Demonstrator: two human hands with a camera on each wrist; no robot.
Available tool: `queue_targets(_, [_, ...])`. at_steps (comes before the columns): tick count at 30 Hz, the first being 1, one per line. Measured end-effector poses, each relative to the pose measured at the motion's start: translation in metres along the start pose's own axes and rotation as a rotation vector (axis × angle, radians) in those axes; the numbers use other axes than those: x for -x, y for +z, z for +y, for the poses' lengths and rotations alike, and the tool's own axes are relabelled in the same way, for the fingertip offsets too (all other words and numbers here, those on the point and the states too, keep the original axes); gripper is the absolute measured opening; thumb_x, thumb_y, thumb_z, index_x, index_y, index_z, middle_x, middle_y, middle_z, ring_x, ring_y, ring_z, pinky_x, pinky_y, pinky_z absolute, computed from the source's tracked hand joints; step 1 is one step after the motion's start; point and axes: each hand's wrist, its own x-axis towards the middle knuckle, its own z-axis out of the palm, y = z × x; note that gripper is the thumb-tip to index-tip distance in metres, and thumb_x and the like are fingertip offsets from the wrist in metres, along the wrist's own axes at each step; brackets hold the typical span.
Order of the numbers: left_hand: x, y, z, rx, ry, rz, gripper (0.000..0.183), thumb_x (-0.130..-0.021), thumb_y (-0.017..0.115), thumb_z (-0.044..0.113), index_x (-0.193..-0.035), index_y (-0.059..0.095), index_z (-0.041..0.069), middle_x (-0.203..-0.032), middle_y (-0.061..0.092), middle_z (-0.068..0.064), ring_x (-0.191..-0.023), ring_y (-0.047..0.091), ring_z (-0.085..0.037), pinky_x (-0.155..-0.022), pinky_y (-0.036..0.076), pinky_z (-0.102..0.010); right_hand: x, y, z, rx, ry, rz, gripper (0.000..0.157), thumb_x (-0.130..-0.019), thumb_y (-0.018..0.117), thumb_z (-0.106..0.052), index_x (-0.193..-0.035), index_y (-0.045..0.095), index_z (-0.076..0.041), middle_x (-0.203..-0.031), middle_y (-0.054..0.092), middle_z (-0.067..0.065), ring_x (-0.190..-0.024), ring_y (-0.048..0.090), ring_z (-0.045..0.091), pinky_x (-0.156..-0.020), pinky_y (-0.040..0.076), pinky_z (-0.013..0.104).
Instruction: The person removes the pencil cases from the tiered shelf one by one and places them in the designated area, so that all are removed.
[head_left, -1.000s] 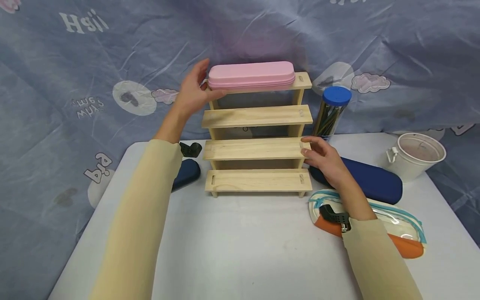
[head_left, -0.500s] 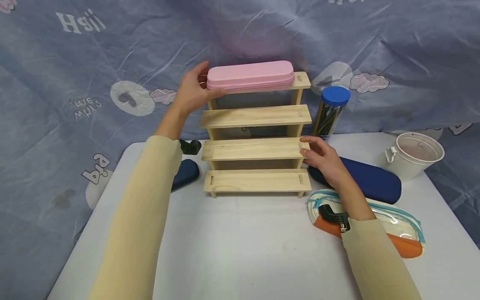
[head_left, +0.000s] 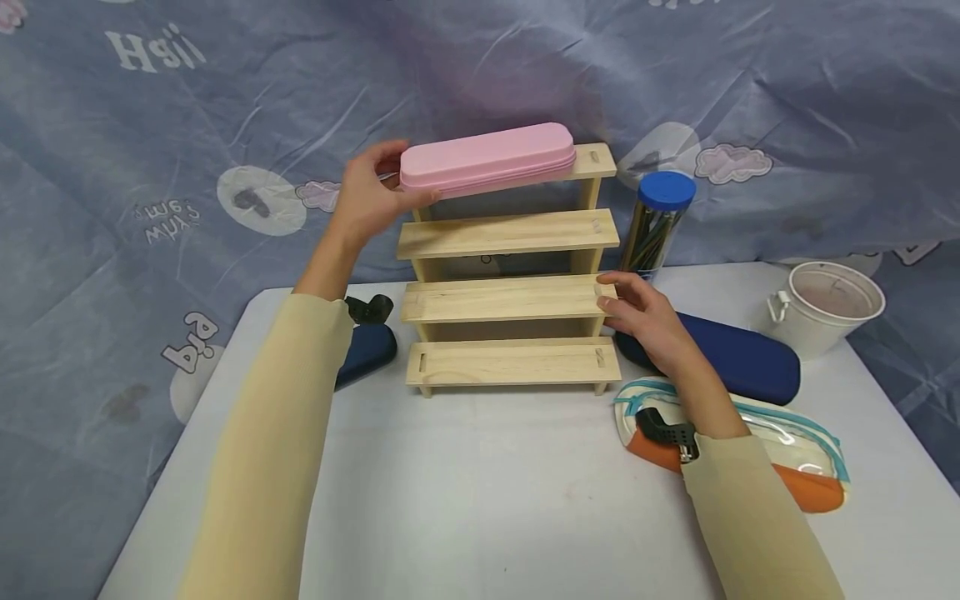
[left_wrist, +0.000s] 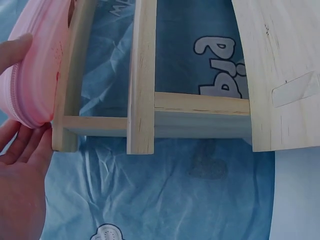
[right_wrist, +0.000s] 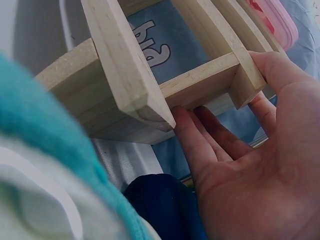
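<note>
A four-tier wooden shelf (head_left: 510, 299) stands at the back of the table. My left hand (head_left: 370, 196) grips the left end of a pink pencil case (head_left: 487, 158), thumb in front and fingers behind. The case lies slanted over the top board, its left end nearer me and its right end farther back. In the left wrist view, the zip of the pink case (left_wrist: 35, 75) shows beside the top board's edge. My right hand (head_left: 651, 321) holds the shelf's right side at the second board from the bottom, its fingers against the side piece (right_wrist: 200, 85).
Right of the shelf are a blue-lidded clear jar of sticks (head_left: 660, 221), a navy case (head_left: 742, 358), a cream-and-orange pouch (head_left: 795, 442) and a white bucket (head_left: 821, 312). Another dark blue case (head_left: 367, 354) lies left of it. A printed blue cloth (head_left: 247, 100) hangs behind.
The pink pencil case has swung from lying along the top board to a slant, its left end coming left and toward me with my left hand. My right hand stays on the shelf.
</note>
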Motion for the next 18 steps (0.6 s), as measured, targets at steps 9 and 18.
queue_targets(9, [0.011,-0.004,-0.009,0.019,0.05,0.048,0.077,-0.062,0.091,0.019,-0.13,0.056,0.006,-0.121,0.059,-0.007,-0.107,0.055,-0.018,-0.095,0.044,-0.028,0.001,0.001,-0.003,0.014,0.012,-0.001,0.053,-0.093,0.063,-0.039,-0.139,0.045,-0.018,-0.142,0.041,0.011,-0.124,0.047,0.029,-0.096,0.045,0.045])
queue_targets(18, [0.023,-0.005,-0.02,0.195,0.108,0.096,0.073,-0.06,0.091,0.007,-0.125,0.06,0.002,-0.118,0.061,-0.012,-0.107,0.058,-0.022,-0.094,0.045,-0.028,0.001,0.002,-0.003,0.003,0.014,0.002,0.053,-0.093,0.063,-0.038,-0.139,0.045,-0.017,-0.142,0.042,0.013,-0.123,0.047,0.03,-0.096,0.044,0.045])
